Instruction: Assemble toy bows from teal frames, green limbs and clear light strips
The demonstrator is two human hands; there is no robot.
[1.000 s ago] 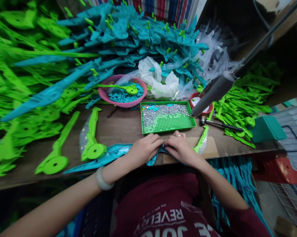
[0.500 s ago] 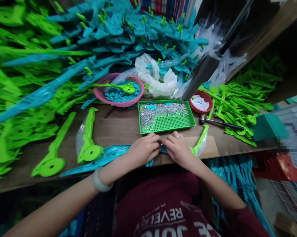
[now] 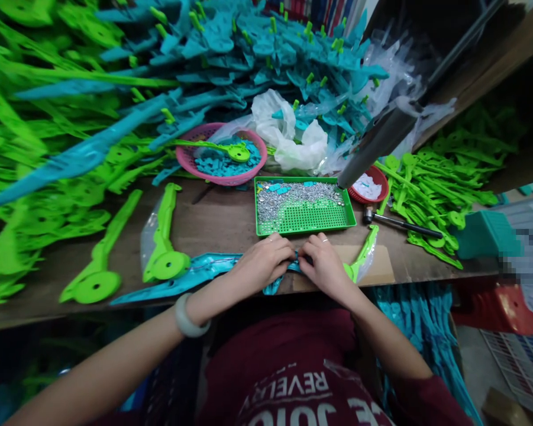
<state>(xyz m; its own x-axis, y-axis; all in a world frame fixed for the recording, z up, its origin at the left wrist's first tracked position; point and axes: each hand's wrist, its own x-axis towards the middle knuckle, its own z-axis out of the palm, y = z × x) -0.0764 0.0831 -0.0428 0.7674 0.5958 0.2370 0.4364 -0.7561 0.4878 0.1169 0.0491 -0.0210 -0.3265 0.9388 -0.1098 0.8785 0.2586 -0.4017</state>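
A long blue plastic part (image 3: 206, 267) with a pointed left end lies along the table's front edge, a thin dark line running inside it. Over its right portion, my left hand (image 3: 270, 259) is closed, fingers curled and pressed down on it. Facing it from the right, my right hand (image 3: 322, 261) pinches at the same part, fingertips close to the left ones. Any small piece between the fingertips is hidden. A lime-green part with a round disc (image 3: 167, 265) touches the blue part at left. Another green part (image 3: 366, 251) with a clear blade sits beyond my right hand.
A green tray (image 3: 310, 223) of small metal pieces stands just behind my hands. Behind it are a pink basket (image 3: 184, 161) of blue bits and a red basket (image 3: 385, 188). A hammer (image 3: 403, 223) lies at right. Green and blue parts pile up left and behind.
The view has shifted slightly, so the table things appear a little higher and further right. My hands stay on the blue part, with a slightly wider gap between them.
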